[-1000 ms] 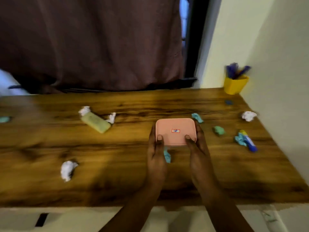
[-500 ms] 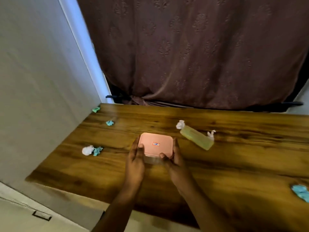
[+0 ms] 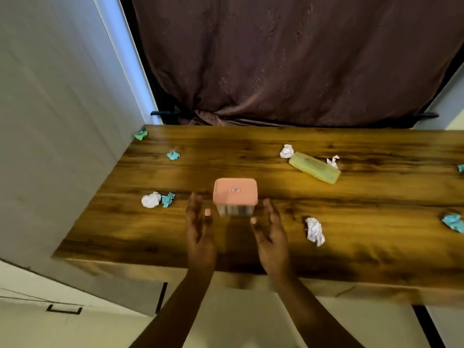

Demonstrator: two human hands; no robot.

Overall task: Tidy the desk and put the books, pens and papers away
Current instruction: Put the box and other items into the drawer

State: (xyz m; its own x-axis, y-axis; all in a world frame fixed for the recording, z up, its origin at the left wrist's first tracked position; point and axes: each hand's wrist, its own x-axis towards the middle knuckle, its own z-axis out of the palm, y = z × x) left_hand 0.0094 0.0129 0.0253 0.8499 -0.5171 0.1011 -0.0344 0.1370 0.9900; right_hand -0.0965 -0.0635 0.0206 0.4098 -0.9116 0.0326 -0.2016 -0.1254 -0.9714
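Pink-lidded box [image 3: 235, 194] on wooden desk [image 3: 364, 209]

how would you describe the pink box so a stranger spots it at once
On the wooden desk before the brown curtain, look just beyond the left hand and right hand. The box there is squarish with a flat salmon-pink lid and small sticker; its neighbours are crumpled paper scraps.

Wood desk [image 3: 351, 247] w/ pink-lidded box [image 3: 235, 192], maybe a pencil case [image 3: 313, 167], white paper wads [image 3: 151, 199], teal scraps [image 3: 173, 155].
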